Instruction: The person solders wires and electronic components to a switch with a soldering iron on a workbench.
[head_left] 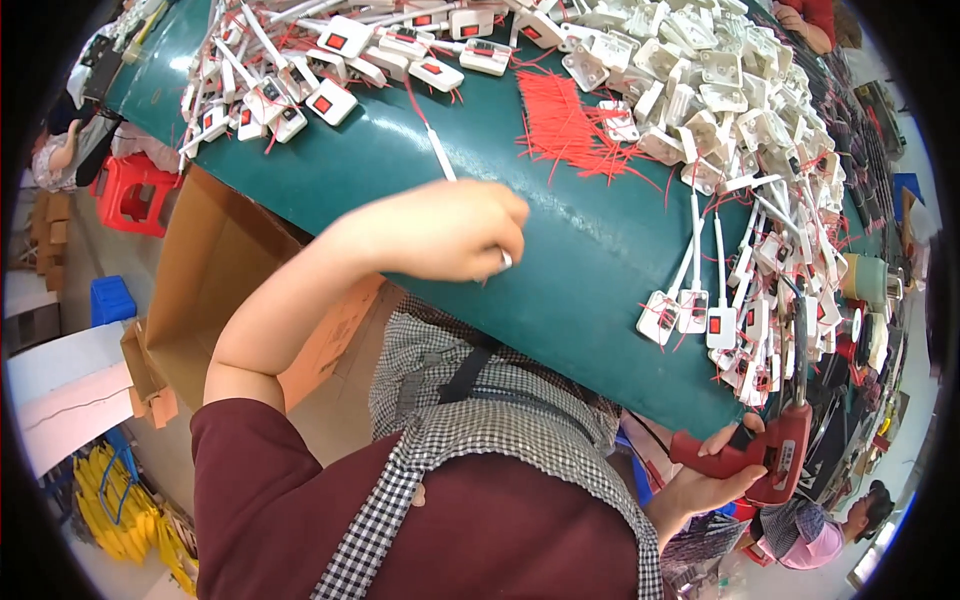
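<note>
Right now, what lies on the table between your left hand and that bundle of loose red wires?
Head view: only bare green table top and one thin white piece with a red wire lie between the left hand and the red wires.

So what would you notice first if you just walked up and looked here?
Probably the big heap of white plastic switch parts with little red squares, spread over the far side of the green table, with a bundle of thin red wires beside it. Nearer, the left hand is closed over the table's edge on something small, and the right hand grips a red tool at the lower right.
</note>
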